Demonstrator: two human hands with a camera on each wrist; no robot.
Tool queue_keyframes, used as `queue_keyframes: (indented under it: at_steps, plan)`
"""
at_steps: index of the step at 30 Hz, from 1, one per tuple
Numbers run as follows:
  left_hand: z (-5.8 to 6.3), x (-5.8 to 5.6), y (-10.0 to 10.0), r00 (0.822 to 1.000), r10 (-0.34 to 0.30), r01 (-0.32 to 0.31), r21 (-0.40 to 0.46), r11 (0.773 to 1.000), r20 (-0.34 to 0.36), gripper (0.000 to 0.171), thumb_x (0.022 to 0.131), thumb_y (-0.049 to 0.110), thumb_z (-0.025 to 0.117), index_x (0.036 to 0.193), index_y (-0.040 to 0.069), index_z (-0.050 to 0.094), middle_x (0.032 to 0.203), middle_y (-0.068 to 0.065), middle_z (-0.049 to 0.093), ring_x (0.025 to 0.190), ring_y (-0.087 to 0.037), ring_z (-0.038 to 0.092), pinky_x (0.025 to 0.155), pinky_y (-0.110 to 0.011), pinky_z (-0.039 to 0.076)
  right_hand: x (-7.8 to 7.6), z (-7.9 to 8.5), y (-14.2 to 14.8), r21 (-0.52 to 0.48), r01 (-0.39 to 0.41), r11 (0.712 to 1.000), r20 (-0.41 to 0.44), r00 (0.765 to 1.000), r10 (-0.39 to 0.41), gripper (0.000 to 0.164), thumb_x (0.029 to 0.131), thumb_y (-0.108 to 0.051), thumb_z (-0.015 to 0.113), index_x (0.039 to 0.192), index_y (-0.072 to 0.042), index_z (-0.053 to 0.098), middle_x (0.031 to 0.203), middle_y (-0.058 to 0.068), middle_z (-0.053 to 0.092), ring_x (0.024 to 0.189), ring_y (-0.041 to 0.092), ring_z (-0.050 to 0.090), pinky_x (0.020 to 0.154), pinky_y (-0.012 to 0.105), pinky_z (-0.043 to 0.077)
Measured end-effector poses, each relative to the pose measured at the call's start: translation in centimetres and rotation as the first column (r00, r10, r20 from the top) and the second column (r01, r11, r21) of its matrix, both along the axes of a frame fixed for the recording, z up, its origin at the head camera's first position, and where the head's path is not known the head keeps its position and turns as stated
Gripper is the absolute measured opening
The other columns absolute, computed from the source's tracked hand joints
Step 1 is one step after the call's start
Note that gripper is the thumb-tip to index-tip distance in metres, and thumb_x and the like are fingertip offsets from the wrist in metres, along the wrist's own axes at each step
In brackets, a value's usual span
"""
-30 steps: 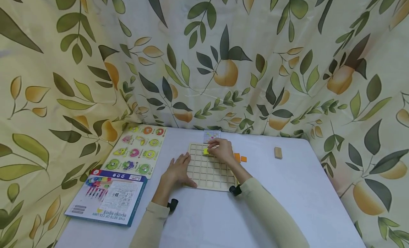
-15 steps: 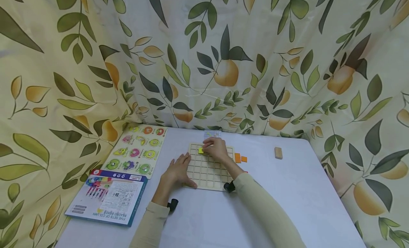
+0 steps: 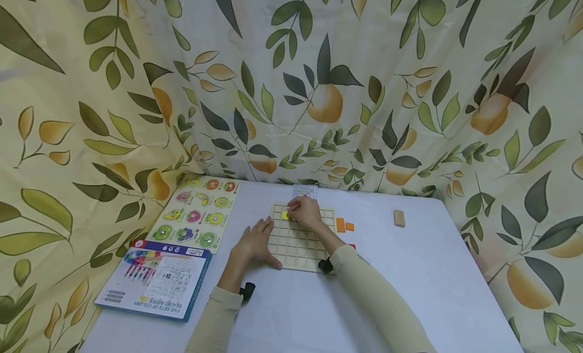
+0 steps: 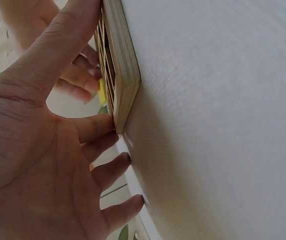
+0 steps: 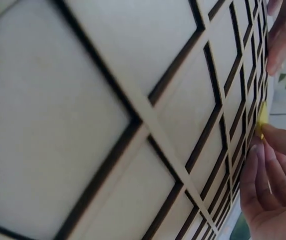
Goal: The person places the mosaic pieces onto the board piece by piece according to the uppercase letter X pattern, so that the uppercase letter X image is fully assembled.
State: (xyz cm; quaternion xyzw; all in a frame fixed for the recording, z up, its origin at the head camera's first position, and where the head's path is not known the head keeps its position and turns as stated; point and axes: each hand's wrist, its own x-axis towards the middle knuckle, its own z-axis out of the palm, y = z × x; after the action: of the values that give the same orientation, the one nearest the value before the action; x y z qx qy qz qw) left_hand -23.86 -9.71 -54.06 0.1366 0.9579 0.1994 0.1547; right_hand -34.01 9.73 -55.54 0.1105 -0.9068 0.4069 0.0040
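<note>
A pale wooden grid board (image 3: 298, 252) lies on the table in the head view. My left hand (image 3: 255, 244) rests along its left side, fingers spread; in the left wrist view its thumb lies at the board's edge (image 4: 124, 65) and the fingertips touch the board and cloth. Over the board's far part, my right hand (image 3: 306, 214) pinches a small yellow tile (image 3: 284, 215) between thumb and fingertips. The right wrist view shows the yellow tile (image 5: 262, 119) at the grid's surface; whether it sits fully in a cell I cannot tell.
Right of the board lie orange tiles (image 3: 340, 225) and a red piece (image 3: 352, 247), partly behind the sleeve. A patterned card (image 3: 305, 191) is behind the board. A wooden block (image 3: 399, 218) stands far right. Left are a fruit puzzle sheet (image 3: 196, 211) and a boxed set (image 3: 155, 282).
My right hand has shifted slightly left with the yellow tile, mostly in the first half second. The left hand has stayed in place on the board's side.
</note>
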Motion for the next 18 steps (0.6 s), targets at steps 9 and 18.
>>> queue_keyframes:
  at_steps: [9, 18]
  plan:
    - [0.1, 0.0, 0.2, 1.0, -0.005, 0.005, -0.015, 1.0, -0.005, 0.137, 0.061, 0.058, 0.097, 0.165, 0.004, 0.027, 0.173, -0.013, 0.019, 0.16, -0.033, 0.016, 0.127, -0.06, 0.017, 0.1, 0.1, 0.5, 0.025, -0.032, 0.999, -0.002, 0.999, 0.032, 0.023, 0.084, -0.007, 0.087, 0.105, -0.005, 0.079, 0.088, 0.0, 0.078, 0.08, 0.016, 0.074, 0.076, 0.034, 0.061]
    - [-0.2, -0.1, 0.1, 1.0, 0.001, -0.001, -0.015, 1.0, 0.001, 0.137, 0.062, 0.06, 0.096, 0.165, 0.005, 0.026, 0.174, -0.012, 0.018, 0.16, -0.033, 0.014, 0.128, -0.059, 0.015, 1.4, 0.5, 1.3, -0.023, -0.037, 0.999, -0.02, 0.999, 0.036, 0.026, 0.085, -0.006, 0.086, 0.109, -0.003, 0.078, 0.092, 0.003, 0.079, 0.084, 0.016, 0.075, 0.08, 0.037, 0.061]
